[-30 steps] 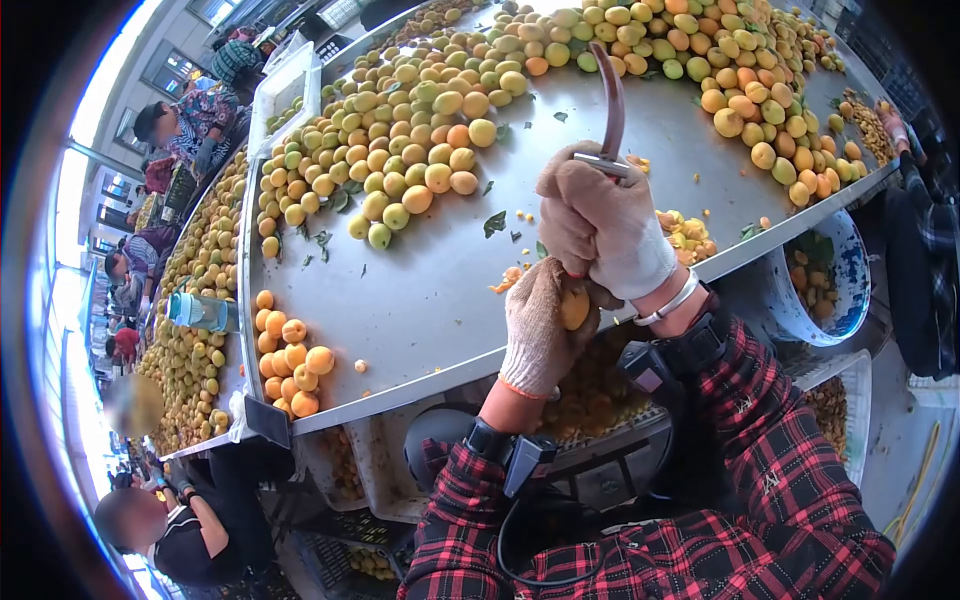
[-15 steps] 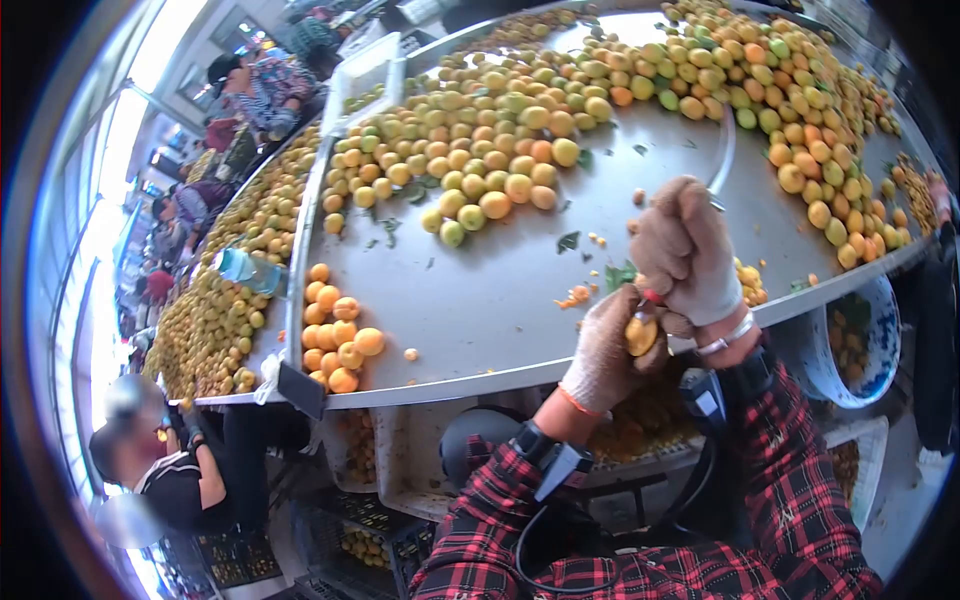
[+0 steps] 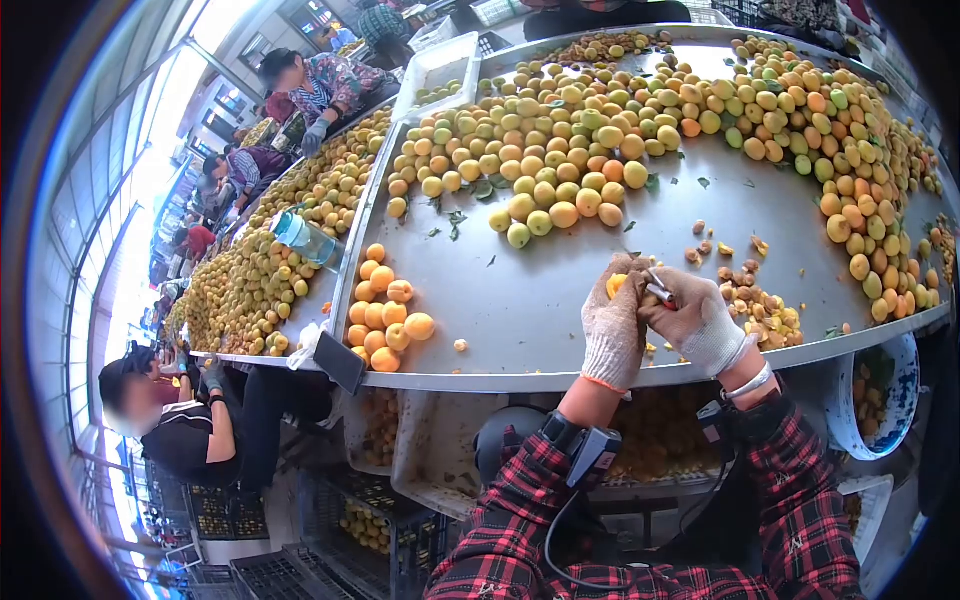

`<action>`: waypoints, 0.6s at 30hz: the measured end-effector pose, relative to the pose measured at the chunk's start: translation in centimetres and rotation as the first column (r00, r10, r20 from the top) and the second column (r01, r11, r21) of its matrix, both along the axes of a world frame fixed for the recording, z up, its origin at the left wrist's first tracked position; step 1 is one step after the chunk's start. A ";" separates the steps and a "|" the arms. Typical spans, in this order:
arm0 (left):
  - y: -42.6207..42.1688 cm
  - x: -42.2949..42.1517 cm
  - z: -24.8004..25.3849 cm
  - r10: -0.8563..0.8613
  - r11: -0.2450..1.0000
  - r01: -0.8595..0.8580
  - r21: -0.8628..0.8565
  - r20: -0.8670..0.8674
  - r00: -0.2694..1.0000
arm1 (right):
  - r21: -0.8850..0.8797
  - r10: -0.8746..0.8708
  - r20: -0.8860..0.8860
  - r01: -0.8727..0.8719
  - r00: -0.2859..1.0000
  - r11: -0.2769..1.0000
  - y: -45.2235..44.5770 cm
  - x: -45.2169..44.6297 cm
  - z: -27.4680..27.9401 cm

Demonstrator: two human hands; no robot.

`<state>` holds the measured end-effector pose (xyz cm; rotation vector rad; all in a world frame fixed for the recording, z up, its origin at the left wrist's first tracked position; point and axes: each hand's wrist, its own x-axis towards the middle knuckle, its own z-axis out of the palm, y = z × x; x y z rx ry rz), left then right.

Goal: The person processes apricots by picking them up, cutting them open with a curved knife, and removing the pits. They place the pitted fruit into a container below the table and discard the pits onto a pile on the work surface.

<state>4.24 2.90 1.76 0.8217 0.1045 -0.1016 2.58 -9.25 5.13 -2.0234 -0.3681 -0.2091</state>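
Observation:
Both hands wear knitted gloves and meet over the metal table near its front edge. My left hand is closed on an orange apricot at its fingertips. My right hand is closed round a small knife with a red and silver handle, beside the apricot; its blade is mostly hidden. To the right of my right hand lies a heap of pits and apricot pieces.
Piled apricots cover the table's back and right side. Larger orange apricots sit at the left corner by a dark panel. A blue-rimmed bucket and crates stand below the front edge. Co-workers sit at left.
The view has shifted, so the table sits further right and lower. My right hand has come down from its raised position, and the knife now points toward the apricot in my left hand.

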 end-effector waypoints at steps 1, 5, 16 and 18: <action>0.2 -0.1 0.3 -0.014 1.000 0.014 -0.003 -0.005 1.000 | 0.026 0.000 0.044 -0.002 0.999 1.000 0.1 0.0 -0.3; 0.2 -0.3 0.4 -0.015 1.000 0.015 0.000 -0.011 1.000 | 0.068 -0.018 -0.016 0.019 1.000 0.998 -0.3 -0.7 0.5; 1.4 -2.4 3.1 -0.352 0.830 0.365 0.422 -0.113 0.929 | -0.152 -0.369 0.198 0.400 0.908 0.904 -5.4 2.1 -0.6; 1.6 -3.2 3.8 -0.663 0.566 0.556 0.609 -0.064 0.746 | -0.168 -0.358 0.108 0.372 0.928 0.913 -6.0 1.9 -0.1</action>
